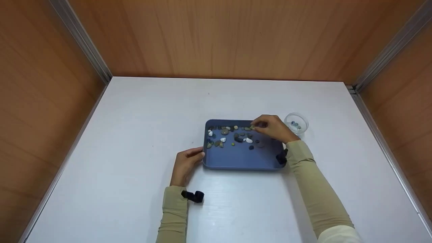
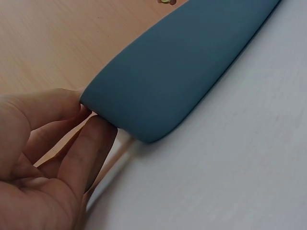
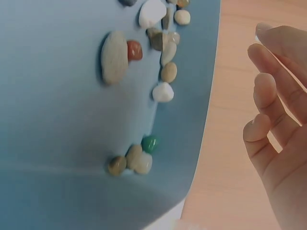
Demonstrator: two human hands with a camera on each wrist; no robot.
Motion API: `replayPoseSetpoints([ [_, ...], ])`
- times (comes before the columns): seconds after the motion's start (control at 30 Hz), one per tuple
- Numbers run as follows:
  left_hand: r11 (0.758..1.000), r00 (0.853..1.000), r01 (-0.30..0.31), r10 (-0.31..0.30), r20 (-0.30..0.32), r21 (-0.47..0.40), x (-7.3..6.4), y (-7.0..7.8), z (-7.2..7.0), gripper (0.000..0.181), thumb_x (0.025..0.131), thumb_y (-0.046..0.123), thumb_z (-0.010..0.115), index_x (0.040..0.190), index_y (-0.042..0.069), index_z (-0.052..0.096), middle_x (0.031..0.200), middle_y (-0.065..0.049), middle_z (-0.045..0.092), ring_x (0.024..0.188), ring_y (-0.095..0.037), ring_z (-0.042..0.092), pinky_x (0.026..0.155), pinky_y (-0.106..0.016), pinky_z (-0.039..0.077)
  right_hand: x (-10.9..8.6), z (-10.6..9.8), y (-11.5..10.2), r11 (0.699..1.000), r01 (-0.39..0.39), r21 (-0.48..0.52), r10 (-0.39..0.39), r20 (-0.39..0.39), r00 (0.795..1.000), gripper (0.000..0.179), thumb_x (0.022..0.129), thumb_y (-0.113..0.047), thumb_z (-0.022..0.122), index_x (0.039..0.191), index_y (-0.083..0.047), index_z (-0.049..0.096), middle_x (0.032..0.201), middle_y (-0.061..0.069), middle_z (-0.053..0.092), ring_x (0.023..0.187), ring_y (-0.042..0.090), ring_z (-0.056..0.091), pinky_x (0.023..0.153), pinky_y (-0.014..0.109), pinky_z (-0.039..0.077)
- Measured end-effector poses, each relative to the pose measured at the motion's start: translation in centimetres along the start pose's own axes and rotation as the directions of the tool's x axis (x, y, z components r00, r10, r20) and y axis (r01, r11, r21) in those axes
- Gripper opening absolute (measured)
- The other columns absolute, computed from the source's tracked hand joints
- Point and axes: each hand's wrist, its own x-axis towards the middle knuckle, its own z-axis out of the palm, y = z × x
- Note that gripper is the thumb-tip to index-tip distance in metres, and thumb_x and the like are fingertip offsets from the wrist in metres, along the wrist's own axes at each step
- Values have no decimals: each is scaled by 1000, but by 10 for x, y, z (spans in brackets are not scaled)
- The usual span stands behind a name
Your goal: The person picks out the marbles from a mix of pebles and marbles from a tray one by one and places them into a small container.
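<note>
In the head view, the left hand (image 1: 185, 165) has finger and thumb at the near side of a blue tray (image 1: 236, 160), which spreads out to the right of that hand. The right hand (image 1: 275, 128) reaches over the tray's far side, thumb and fingers drawn close together. Its fingertips are beside the row of pebbles (image 1: 224, 131), most of which lie between the two hands. A clear dish (image 1: 304, 126) with a few small balls stands just beyond the right wrist.

In the left wrist view, the left hand pinches the tray's corner in a narrow grip, fingertips set against rim and wall. The tray looks thin, stiff and light, so the rim is a sound place to steady it; a hard push there could make it slide on the smooth table (image 2: 230, 139).

In the right wrist view, the right hand's fingers are bent, and I cannot tell whether a pebble sits between the tips. Across the rim from them lie a long grey pebble (image 3: 114, 57), a red pebble (image 3: 135, 50) and a glossy green pebble (image 3: 149, 143). All look hard and light; the glossy one may slip, so pinch it across its middle. The long one suits a grip across its narrow sides.
</note>
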Motion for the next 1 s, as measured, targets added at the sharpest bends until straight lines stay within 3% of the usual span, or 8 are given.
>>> replayPoseSetpoints([
  [0.4, 1000, 1000, 10, -10, -9, 19, 1, -1, -2, 29, 82, 8, 75, 110, 5, 72, 115, -13, 68, 101, -15, 64, 86, -25, 54, -11, -12, 7, 999, -42, -10, 42, -48, 998, 20, 89, -12, 69, 107, -4, 72, 95, 6, 70, 79, 17, 59, 67, 27, 48],
  [0.57, 1000, 1000, 19, -19, -13, 11, 1, -2, -2, 29, 82, 8, 75, 110, 5, 72, 115, -13, 68, 102, -16, 64, 86, -26, 55, -16, -17, 12, 1000, -17, -17, 16, -78, 997, 18, 88, -11, 69, 105, -4, 72, 91, 7, 70, 74, 15, 56, 62, 21, 47],
  [1.0, 1000, 1000, -10, 11, -9, 12, -1, 0, -2, 28, 82, 7, 74, 110, 3, 72, 113, -13, 69, 100, -15, 65, 85, -25, 55, -30, -28, 24, 996, -23, -90, 13, -118, 993, 19, 87, -7, 69, 106, -4, 72, 100, 10, 71, 78, 17, 56, 65, 22, 46],
])
